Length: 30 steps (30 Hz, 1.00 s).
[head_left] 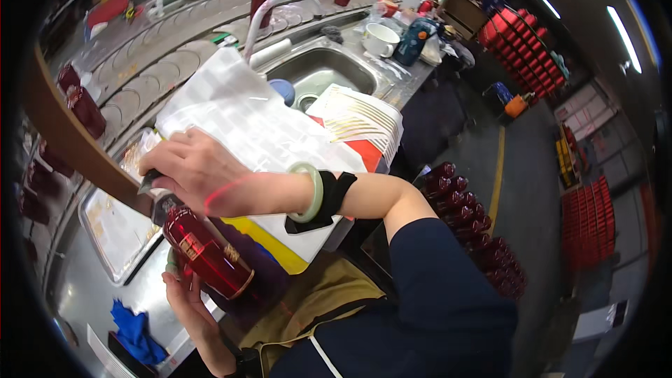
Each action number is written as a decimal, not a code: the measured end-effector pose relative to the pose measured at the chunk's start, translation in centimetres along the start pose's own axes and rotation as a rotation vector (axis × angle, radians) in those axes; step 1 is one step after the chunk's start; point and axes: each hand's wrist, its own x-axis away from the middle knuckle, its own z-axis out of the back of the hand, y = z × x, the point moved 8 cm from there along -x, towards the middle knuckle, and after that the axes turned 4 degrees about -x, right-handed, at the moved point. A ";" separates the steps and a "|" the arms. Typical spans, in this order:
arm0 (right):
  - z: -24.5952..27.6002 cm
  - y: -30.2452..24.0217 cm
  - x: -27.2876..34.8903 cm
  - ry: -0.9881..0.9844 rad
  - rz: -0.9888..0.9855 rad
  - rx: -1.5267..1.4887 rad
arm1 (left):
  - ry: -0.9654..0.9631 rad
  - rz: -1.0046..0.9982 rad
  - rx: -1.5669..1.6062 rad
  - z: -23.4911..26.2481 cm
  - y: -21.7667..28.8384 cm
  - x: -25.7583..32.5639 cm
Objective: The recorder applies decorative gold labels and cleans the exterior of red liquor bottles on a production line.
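Note:
A dark red glass bottle (204, 248) with gold printing lies tilted in front of me, its neck toward the upper left. My left hand (187, 301) is at the lower left side of its body, the fingers curled against it and partly hidden by the glass. Over the bottle's neck is my right hand (199, 168), its fingers closed on a small dark piece (149, 182) that I cannot make out. A pale green bangle (308, 192) and a black band circle my right wrist. Red light falls across this hand and the bottle.
A brown bar (84, 140) crosses at the left. White sheets (231, 105) and a striped sheet (367, 115) lie before the sink (336, 70). Beside it stand a white mug (380, 40) and a blue bottle (414, 42). A blue cloth (136, 332) and tray (112, 259) are left.

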 end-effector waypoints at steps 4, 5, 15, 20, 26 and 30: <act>1.0 1.3 2.6 -0.071 -0.379 -0.314 | -0.107 0.054 -0.224 -4.1 -0.6 -3.0; 2.1 1.4 3.8 -0.060 -0.465 -0.311 | -0.198 0.089 -0.174 -5.9 -1.0 -3.5; 7.8 -1.1 5.9 -0.126 -0.581 -0.498 | -0.408 -0.087 -0.283 -9.4 5.1 4.6; 19.4 -6.7 8.9 -0.194 -0.497 -0.258 | -0.627 -0.056 -0.515 -17.4 6.7 6.6; 32.1 -12.0 24.4 -0.080 -0.879 0.246 | -1.025 -0.435 -0.721 -32.0 2.8 12.4; 39.3 -16.8 41.4 0.104 -1.411 0.669 | -0.930 -0.397 -0.715 -33.2 1.6 11.3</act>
